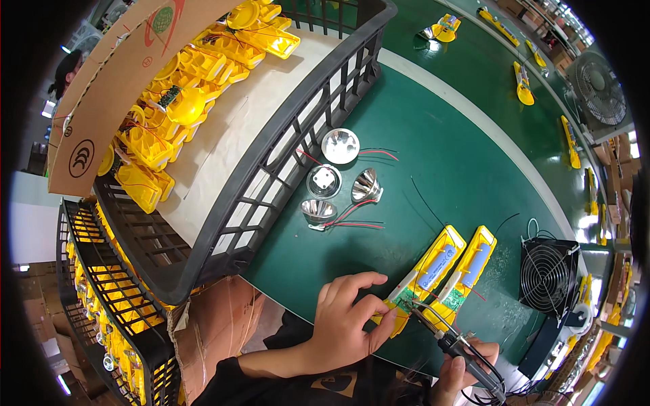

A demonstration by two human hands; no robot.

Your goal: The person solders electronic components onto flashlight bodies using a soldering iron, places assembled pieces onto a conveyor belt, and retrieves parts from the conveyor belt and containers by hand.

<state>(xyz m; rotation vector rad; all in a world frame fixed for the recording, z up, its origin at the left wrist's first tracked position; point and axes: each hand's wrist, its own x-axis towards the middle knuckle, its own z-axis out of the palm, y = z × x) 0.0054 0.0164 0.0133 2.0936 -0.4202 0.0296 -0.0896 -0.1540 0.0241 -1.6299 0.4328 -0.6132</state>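
My left hand (345,318) pinches the near end of a yellow flashlight half-shell (426,274) that lies on the green table, with a blue battery and a small green circuit board in it. My right hand (460,369) grips a black soldering iron (450,342) whose tip touches the board area between the two shells. A second yellow half-shell (467,271) with a blue battery lies right beside the first. Thin black and red wires run from the shells.
Several silver reflector cups (338,145) with red and black wires lie mid-table. A black crate (305,128) of yellow shells stands at left, another crate (115,304) below it. A small black fan (547,274) sits at right. More yellow shells (521,84) lie along the far belt.
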